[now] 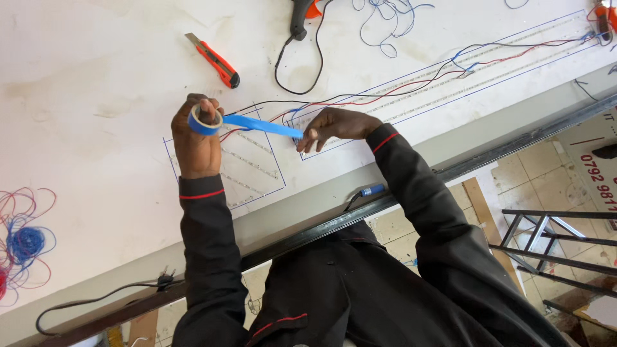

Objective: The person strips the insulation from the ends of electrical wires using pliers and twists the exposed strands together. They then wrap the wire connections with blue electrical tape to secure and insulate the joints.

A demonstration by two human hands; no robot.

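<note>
The person's left hand (196,138) is closed around a small roll of blue plastic tape (205,120), fingers curled over its rim, holding it just above the white worktable (96,77). A strip of the tape (263,125) runs off the roll, stretched nearly level to the right hand (337,125), whose thumb and fingertips pinch its free end; the other fingers there are loosely bent. Both hands hover over thin lines drawn in blue on the table and a bundle of red, black and blue wires (398,87) running toward the upper right. An orange-and-black utility knife (215,61) lies on the table well apart above the left hand. A tangle of red and blue wire (22,244) sits at the table's left edge
</note>
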